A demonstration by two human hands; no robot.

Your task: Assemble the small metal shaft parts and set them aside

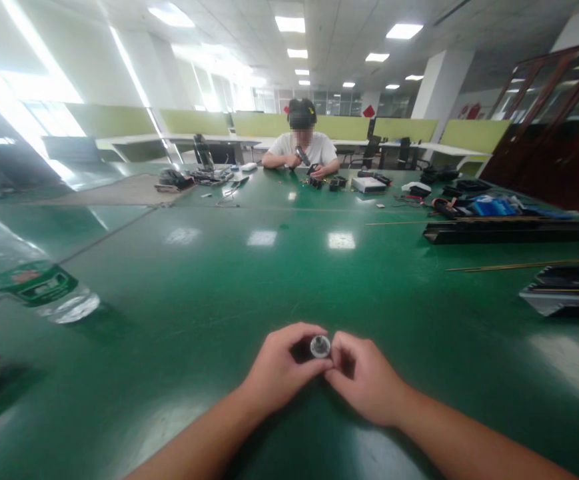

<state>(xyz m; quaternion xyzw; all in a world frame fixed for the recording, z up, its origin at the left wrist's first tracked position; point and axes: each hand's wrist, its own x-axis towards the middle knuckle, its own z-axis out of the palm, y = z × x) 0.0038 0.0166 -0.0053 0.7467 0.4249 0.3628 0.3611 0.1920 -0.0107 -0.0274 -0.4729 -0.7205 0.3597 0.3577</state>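
Observation:
A small round metal part (320, 346), silvery at the rim with a dark centre, faces up just above the green table. The thumb and index finger of my left hand (285, 365) close around it from the left. Against its right edge, my right hand (366, 379) is curled with thumb and fingers pinched together, touching the left thumb tip. Whatever lies between the right fingertips is hidden. The lower side of the part cannot be seen.
A clear plastic bottle (52, 290) with a green label is at the left. Dark metal channels (509, 231) and thin rods (519, 265) lie at the right. Across the table (209, 273) a person (300, 143) handles a dark tool among small parts and a white box (369, 184).

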